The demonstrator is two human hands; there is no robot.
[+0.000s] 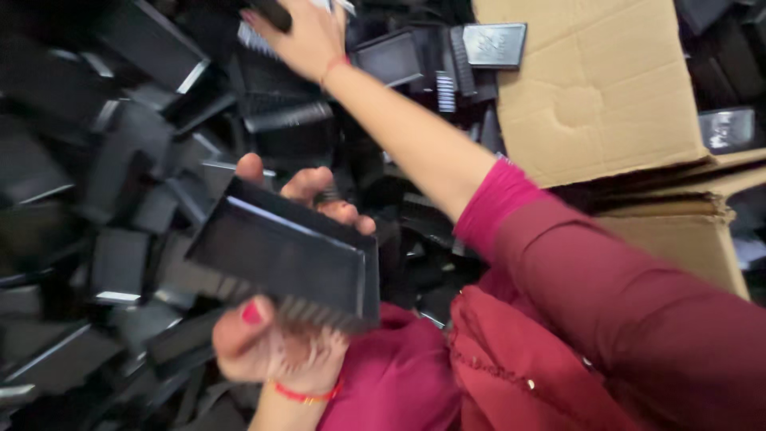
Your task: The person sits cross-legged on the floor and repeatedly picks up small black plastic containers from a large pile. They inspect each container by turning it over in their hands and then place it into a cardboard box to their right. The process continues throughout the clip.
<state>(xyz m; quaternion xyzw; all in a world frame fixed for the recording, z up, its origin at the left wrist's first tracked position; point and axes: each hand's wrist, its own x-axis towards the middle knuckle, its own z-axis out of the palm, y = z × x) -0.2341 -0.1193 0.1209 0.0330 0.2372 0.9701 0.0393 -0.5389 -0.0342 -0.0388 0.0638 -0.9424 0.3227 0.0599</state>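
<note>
Brown cardboard box (606,88) upper right, flaps open, among black plastic parts

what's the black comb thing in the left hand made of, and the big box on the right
The black comb piece in the left hand looks like moulded plastic, semi-gloss: light glints along its hard edges. The box looks like plain brown corrugated cardboard, matt, with creased, frayed flaps.

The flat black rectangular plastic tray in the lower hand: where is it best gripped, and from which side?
Probably across its short width near the lower end, coming from below, as the left hand does. The flat black rectangular plastic tray is long and thin with raised rims, so a thumb on one long rim and fingers on the other can likely steady it. The right hand reaches into the pile of black parts.
</note>
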